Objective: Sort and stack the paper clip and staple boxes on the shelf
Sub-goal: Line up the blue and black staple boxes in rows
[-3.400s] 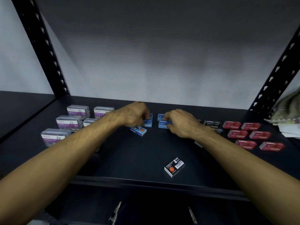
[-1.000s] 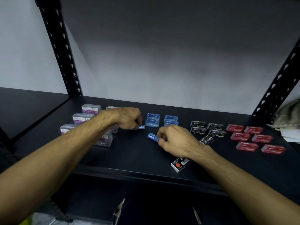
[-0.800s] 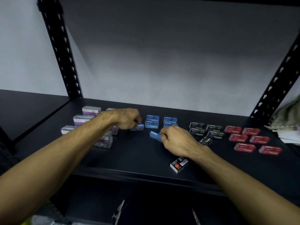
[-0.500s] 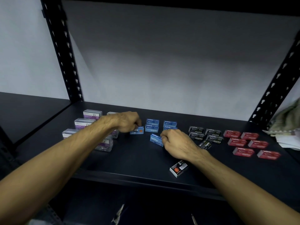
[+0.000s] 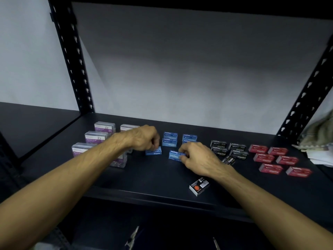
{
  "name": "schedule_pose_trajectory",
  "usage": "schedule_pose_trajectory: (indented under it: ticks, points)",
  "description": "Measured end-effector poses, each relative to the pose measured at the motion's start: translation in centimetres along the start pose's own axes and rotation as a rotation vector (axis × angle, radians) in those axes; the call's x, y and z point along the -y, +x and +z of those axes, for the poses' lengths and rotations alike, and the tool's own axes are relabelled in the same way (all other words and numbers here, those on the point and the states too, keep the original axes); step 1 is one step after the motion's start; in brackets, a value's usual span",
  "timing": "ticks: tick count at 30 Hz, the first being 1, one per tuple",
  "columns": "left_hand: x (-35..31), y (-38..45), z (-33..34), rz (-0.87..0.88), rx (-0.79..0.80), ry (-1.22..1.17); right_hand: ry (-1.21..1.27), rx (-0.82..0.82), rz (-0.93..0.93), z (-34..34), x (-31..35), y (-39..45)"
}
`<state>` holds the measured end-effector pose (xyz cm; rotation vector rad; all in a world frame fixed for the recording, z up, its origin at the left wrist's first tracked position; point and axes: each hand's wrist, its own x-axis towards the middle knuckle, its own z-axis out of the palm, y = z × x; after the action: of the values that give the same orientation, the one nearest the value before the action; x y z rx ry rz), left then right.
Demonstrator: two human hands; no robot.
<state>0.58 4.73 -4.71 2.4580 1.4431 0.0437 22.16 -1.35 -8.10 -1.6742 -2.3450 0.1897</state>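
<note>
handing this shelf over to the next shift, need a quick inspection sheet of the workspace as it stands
Surface: dark matte shelf board, boxes grouped by colour.
Job's things: clear purple-labelled paper clip boxes on the left; blue cardboard staple boxes stacked in the middle; black staple boxes stacked; flat red staple boxes in rows on the right.
Clutter: one black box with orange dot alone near the front edge.
Grippers: left hand holds a single blue box; right hand grips a two-high blue stack.
Cables: nothing seen.
Surroundings: perforated black uprights, grey back wall, crumpled cloth and papers at right.
</note>
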Motion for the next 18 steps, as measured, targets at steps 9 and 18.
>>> schedule_pose_trajectory:
  ticks: [9,18]
  points:
    - [-0.2,-0.7,0.5,-0.006,0.01,-0.031,0.019,-0.006,-0.023,-0.2,-0.5,-0.6]
    - [-0.2,-0.8,1.2,-0.006,0.047,0.027,0.017,0.003,0.013,-0.2,-0.8,-1.1]
